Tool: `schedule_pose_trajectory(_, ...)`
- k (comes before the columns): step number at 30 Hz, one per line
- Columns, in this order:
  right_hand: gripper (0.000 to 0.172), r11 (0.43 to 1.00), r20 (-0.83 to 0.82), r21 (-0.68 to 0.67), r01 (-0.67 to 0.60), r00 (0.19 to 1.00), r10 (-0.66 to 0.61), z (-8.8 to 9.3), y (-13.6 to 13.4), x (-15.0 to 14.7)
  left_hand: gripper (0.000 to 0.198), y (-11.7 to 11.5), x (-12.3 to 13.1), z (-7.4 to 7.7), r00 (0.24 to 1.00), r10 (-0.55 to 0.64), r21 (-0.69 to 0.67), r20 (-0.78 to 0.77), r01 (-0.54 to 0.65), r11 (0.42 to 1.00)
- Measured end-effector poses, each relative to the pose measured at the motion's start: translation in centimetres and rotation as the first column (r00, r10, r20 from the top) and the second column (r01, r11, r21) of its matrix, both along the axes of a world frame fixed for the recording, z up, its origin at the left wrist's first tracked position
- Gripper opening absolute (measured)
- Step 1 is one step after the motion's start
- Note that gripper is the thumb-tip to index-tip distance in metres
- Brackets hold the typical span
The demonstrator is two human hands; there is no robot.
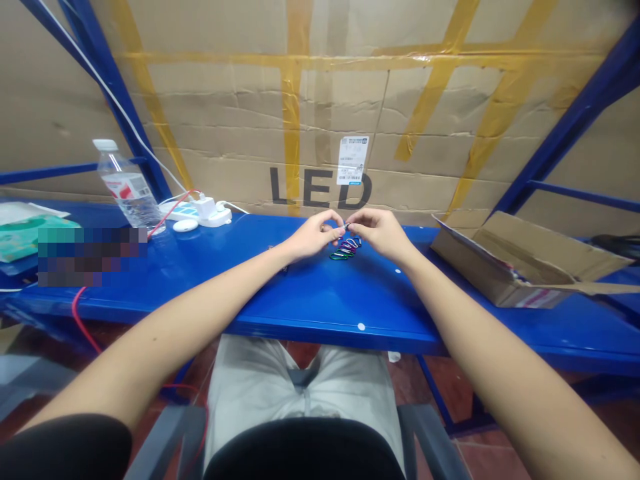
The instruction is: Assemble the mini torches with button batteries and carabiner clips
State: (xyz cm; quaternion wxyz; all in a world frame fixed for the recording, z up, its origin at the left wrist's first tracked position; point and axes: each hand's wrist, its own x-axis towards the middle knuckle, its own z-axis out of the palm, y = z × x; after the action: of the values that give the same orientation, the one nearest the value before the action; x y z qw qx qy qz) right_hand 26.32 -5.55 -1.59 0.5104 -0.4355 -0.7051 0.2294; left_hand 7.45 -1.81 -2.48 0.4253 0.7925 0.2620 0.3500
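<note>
Fingertips of my left hand and my right hand meet over the blue table. Between them they pinch a small shiny carabiner, mostly hidden by the fingers. Just below the hands, several small coloured carabiners lie in an overlapping row: a green carabiner is nearest me, with purple and silver ones behind it. Small dark items, too hidden to name, show beside my left forearm.
An open cardboard box stands on the right. To the left are a water bottle, a power strip, a round white object and a green packet. A large taped carton rises behind the table.
</note>
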Motion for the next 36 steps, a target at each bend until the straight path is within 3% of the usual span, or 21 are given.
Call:
schedule_pose_trajectory(3, 0.015, 1.000, 0.080, 0.007, 0.005, 0.997, -0.006, -0.1, 0.0, 0.1, 0.016, 0.3, -0.1, -0.1, 0.998, 0.040, 0.086, -0.040, -0.036, 0.996)
schedule_pose_trajectory(7, 0.010, 0.999, 0.192, 0.022, 0.041, 0.980, -0.044, -0.5, 0.1, 0.3, 0.032, 0.7, -0.2, -0.1, 0.980, 0.098, 0.212, -0.174, -0.060, 0.975)
schedule_pose_trajectory(12, 0.015, 0.997, 0.387, 0.061, 0.049, 0.919, -0.069, -0.6, 0.0, 0.6, 0.032, 0.6, -0.4, 0.2, 0.940, 0.190, 0.366, -0.284, -0.077, 0.927)
schedule_pose_trajectory(17, 0.022, 0.995, 0.545, 0.098, -0.019, 0.838, -0.037, -0.4, -0.4, 0.7, 0.006, 0.1, -0.6, 0.0, 0.967, 0.084, 0.288, -0.240, -0.012, 0.958)
schedule_pose_trajectory(23, 0.024, 0.995, 0.595, 0.080, -0.053, 0.804, -0.005, -0.2, -0.9, 0.6, 0.005, 0.0, -0.6, 0.1, 0.973, 0.076, 0.370, -0.219, 0.010, 0.929)
schedule_pose_trajectory(30, 0.023, 0.992, 0.601, 0.111, -0.065, 0.799, -0.015, -0.3, -0.9, 0.5, 0.035, 1.1, -0.5, 0.1, 0.901, 0.138, 0.343, -0.411, 0.012, 0.939)
schedule_pose_trajectory(36, 0.025, 0.995, 0.593, 0.090, -0.050, 0.805, -0.013, -0.5, -0.9, 0.4, 0.018, 0.3, -0.7, 0.2, 0.933, 0.101, 0.311, -0.344, 0.011, 0.950)
